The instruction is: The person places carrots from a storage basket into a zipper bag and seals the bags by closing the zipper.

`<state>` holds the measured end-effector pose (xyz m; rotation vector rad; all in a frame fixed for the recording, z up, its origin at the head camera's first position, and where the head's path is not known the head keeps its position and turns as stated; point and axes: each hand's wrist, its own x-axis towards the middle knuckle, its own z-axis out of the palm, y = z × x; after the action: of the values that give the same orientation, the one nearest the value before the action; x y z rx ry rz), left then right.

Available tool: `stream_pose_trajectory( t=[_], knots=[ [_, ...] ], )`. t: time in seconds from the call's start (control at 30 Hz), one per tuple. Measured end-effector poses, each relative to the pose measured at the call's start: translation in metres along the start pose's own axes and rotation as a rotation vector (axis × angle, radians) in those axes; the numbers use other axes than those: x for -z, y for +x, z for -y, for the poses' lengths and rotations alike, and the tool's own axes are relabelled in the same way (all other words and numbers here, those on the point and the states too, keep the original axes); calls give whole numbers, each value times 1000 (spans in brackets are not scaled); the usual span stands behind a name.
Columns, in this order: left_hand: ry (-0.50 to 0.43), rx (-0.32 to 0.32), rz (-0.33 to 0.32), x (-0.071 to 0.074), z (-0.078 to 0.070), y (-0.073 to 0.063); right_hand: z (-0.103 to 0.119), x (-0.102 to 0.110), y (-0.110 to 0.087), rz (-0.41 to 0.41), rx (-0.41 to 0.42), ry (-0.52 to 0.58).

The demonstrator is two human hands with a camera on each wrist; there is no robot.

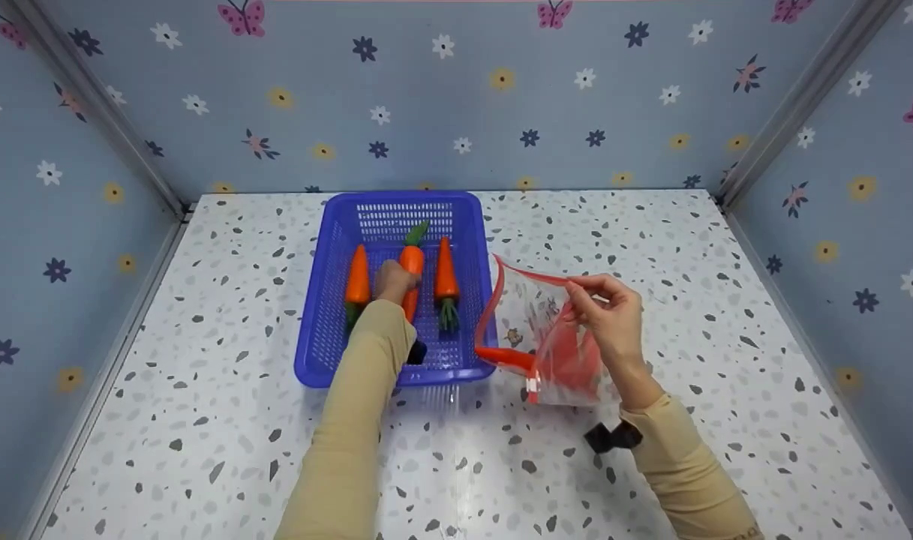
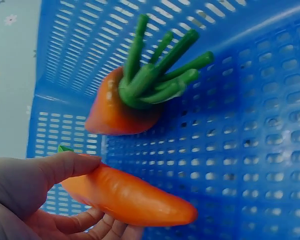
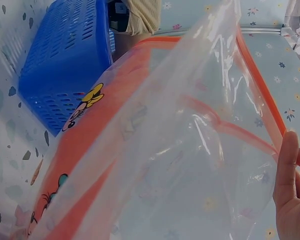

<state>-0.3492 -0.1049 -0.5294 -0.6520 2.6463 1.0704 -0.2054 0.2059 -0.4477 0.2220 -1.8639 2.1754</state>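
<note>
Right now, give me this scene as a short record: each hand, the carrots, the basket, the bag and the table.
Left hand: grips the middle carrot in the basket
Right hand: pinches the bag at its red edge
Left carrot, right carrot: in the basket, greens toward the person
Basket: blue, slotted
Bag: clear, mouth open
Table: white, gray-speckled

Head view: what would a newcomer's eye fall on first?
Probably the blue basket, just left of centre on the speckled table, with three orange carrots in it, the left hand gripping the middle one. Next, the red-edged clear bag to the basket's right, the right hand pinching its edge.
</note>
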Motion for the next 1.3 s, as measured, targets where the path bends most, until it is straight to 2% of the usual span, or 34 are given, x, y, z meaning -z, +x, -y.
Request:
stream_pose_trajectory(
  t=[0.03, 0.07, 0.1, 0.17, 0.2, 0.27, 0.33, 0.43, 0.47, 0.5, 0.57, 0.7, 0.73, 0.77, 0.83, 0.87, 0.93, 0.97, 1.0, 1.07, 1.1, 1.17, 1.3],
  knots=[
    [-7, -1, 13, 6, -2, -4, -2, 0, 0, -7, 9, -15],
    [-8, -8, -13, 3, 0, 2, -4, 1, 1, -2, 18, -12],
    [-13, -13, -12, 5, -1, 1, 4, -3, -2, -2, 14, -1],
    [-45, -31, 17, 18, -5, -11, 17, -10, -6, -12, 12, 4],
    [-49, -36, 1, 17, -5, -5, 24, -14, -8, -18, 14, 2],
    [-59, -77, -40, 21, -8, -9, 33, -19, -11, -29, 10, -30],
    [-61, -97, -20, 36, -17, -30, 45, -27, -13, -59, -9, -74],
    [-38, -140, -48, 55, -30, -58, 52, -31, -15, -78, -32, -103],
    [-27, -138, -27, 63, -36, -71, 52, -31, -15, -79, -33, -99],
    [-28, -155, -23, 67, -38, -77, 42, -26, -13, -58, -29, -60],
    [-38, -183, -14, 75, -42, -89, 39, -24, -12, -55, -22, -43],
    [-57, -240, 37, 84, -47, -101, 18, -13, -7, -26, -10, -14],
    [-57, -254, 42, 86, -48, -105, 22, -15, -8, -39, -10, -51],
    [-58, -269, 48, 87, -50, -108, 25, -15, -10, -22, -11, -20],
    [-55, -302, 56, 90, -52, -114, 16, -11, -6, -24, -20, -33],
    [-54, -318, 58, 92, -53, -118, 22, -14, -9, -12, -20, -2],
    [-53, -355, 65, 95, -55, -126, 18, -11, -6, 3, -24, 34],
    [-55, -371, 66, 96, -56, -130, 14, -10, -4, 4, -21, 45],
    [-53, -388, 66, 98, -57, -134, 1, -4, 0, -4, -5, 13],
    [-58, -420, 70, 101, -58, -143, -4, -3, 2, -3, 23, 21],
    [-62, -436, 70, 103, -58, -147, -16, 2, 6, -14, 35, -11],
    [-72, -463, 73, 106, -58, -156, -17, 1, 5, -17, 59, -42],
    [-83, -520, 78, 110, -55, -171, 18, -17, -5, -27, 38, -73]
  ],
)
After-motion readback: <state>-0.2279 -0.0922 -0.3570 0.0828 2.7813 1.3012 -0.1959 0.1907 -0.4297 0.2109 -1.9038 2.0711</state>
